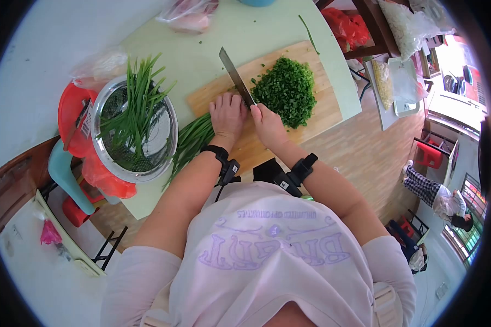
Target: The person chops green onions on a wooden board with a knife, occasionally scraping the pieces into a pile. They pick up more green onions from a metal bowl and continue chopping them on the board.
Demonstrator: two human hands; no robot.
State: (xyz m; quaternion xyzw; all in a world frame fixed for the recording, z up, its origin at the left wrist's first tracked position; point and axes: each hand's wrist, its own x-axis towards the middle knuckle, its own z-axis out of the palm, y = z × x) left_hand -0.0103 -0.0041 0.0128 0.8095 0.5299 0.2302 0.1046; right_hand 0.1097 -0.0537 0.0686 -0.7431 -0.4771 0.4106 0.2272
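On a wooden cutting board (327, 101), my left hand (228, 115) presses down on a bundle of long green stalks (193, 139), its fingers curled beside the blade. My right hand (268, 125) grips the handle of a large knife (235, 76), whose blade stands on edge close to my left fingertips and points away from me. Right of the knife lies a heap of finely chopped greens (286, 92). More long stalks (139, 103) rest across a metal colander (172, 136) to the left of the board.
Red containers and bags (73, 120) sit behind the colander. A plastic bag (191, 16) lies at the table's (202, 60) far edge, near a blue bowl (256, 1). At the far right, another person (439, 199) is in the room. A side table holds a tray (406, 103).
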